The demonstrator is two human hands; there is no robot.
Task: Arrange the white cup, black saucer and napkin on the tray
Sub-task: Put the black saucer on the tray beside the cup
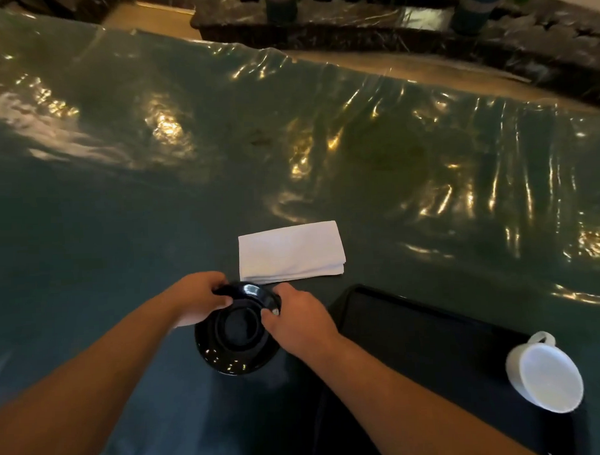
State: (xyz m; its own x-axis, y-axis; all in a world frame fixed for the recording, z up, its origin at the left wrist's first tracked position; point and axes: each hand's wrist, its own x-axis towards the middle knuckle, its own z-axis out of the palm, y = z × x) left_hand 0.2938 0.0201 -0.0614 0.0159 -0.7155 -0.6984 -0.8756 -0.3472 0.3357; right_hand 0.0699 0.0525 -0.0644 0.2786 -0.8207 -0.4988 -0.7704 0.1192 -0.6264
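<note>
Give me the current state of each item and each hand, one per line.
Black saucer: held tilted by both hands, off the tray.
Napkin: folded, lying flat on the table, untouched, off the tray.
White cup: tipped toward the camera at the tray's near right edge, empty.
Black tray: on the table, bare apart from the cup.
Left hand: grip closed on the saucer rim.
Right hand: grip closed on the saucer rim.
</note>
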